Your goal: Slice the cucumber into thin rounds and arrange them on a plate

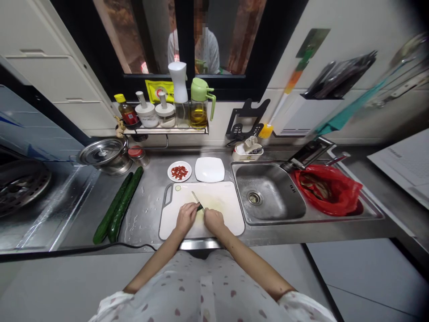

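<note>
A white cutting board (228, 214) with a grey rim lies on the steel counter in front of me. My right hand (213, 221) is wrapped round the handle of a knife (196, 197), whose blade points away and to the left. Close beside it, my left hand (186, 217) has its fingers pressed on a small dark-green cucumber piece (200, 207), mostly hidden under the fingertips. The blade is at the piece; whether it cuts into it I cannot tell. One pale round cucumber slice (178, 188) lies at the board's upper left corner.
Behind the board stand a plate of chopped red pieces (179, 172) and a white square plate (209, 169). Two whole cucumbers (119, 205) lie left, near a lidded pot (104, 154). On the right are a sink (268, 203) and a red bag (330, 190). Seasonings fill a shelf (167, 130).
</note>
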Demonstrator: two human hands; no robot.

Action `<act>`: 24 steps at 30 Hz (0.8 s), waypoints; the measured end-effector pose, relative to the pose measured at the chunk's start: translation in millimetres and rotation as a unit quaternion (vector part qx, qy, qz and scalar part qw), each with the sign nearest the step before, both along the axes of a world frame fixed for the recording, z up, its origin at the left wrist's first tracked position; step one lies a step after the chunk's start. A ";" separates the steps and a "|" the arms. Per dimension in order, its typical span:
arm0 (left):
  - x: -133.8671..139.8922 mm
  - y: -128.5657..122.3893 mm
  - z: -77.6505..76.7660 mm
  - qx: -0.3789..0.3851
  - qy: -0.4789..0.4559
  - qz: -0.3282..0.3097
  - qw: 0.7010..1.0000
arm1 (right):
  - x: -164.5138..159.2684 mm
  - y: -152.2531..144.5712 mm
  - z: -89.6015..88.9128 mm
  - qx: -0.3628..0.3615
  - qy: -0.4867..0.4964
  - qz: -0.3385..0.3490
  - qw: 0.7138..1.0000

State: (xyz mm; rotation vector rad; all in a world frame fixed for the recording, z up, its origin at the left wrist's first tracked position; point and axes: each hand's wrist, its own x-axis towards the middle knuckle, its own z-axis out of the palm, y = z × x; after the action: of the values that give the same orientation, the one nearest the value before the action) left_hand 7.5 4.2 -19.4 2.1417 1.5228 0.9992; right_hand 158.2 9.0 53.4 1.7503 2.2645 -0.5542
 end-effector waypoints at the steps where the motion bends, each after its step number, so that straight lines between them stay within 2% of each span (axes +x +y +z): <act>1: -0.2 0.1 -0.5 0.001 0.002 0.000 1.000 | -1.5 1.7 -0.4 0.001 0.002 -0.001 1.000; 13: -0.4 0.3 -4.1 0.004 0.023 0.001 1.000 | -1.5 -2.3 -5.5 -0.005 -0.003 -0.018 1.000; 24: 0.3 0.4 -7.8 0.013 0.020 0.009 1.000 | 14.8 -25.6 4.0 -0.024 -0.019 -0.019 0.999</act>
State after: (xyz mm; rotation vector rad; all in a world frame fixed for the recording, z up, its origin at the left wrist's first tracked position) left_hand 7.7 4.6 -27.2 2.1824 1.5584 0.9913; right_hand 173.0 -16.6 57.4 1.7693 2.1787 -0.5740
